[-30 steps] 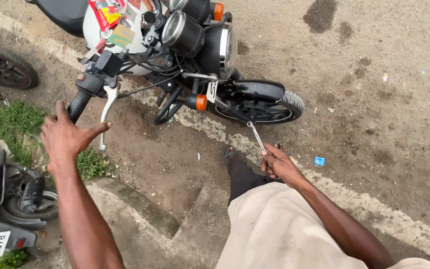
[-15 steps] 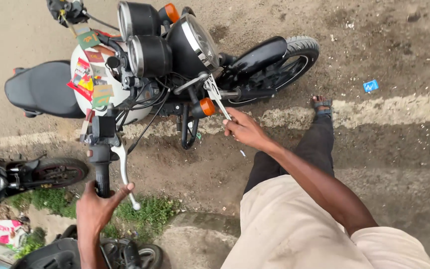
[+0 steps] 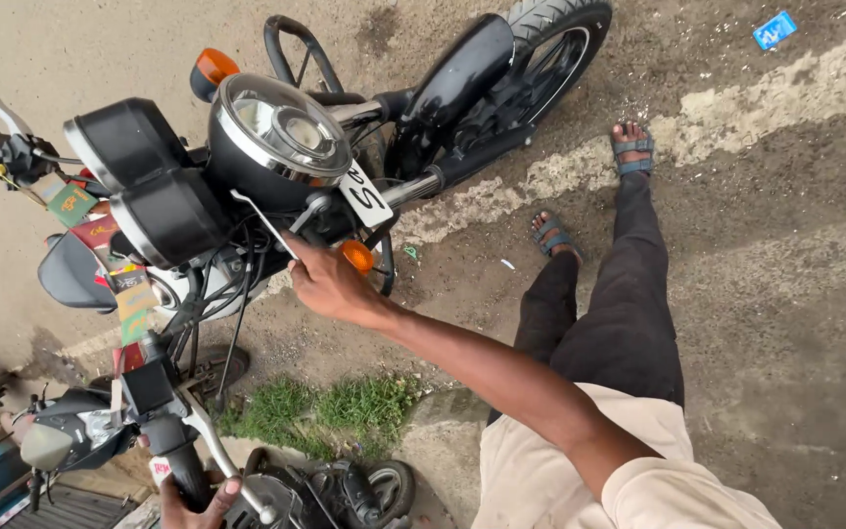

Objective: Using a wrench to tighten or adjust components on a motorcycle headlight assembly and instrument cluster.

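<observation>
— Black and chrome fill most of what we see: a motorcycle (image 3: 276, 196) stands on the dirt ground (image 3: 766, 294), its front wheel (image 3: 555, 49) up near the top edge and its round headlight (image 3: 271, 132) turned up toward us.

— Where are our hands?

— Our right hand (image 3: 330, 284) reaches in just under the headlight, beside the orange turn signal (image 3: 356, 257). Its fingers are pressed together around a thin metal tool (image 3: 266, 223), which slants up from the hand toward the twin gauges (image 3: 154, 191).

— And the other one?

— Our left hand (image 3: 198, 500) is at the bottom edge, fingers wrapped around the black handlebar grip (image 3: 186, 468), with the brake lever (image 3: 227, 456) just beside them.

— What else do we have around us?

— Our legs in dark trousers (image 3: 619, 313) and sandals stand to the right of the bike, touching a pale painted line (image 3: 736, 108) across the ground. A patch of grass (image 3: 330, 411) lies below the engine, a second motorcycle (image 3: 345, 490) sits at the bottom edge, and a small blue scrap (image 3: 774, 29) lies in the top right corner.
</observation>
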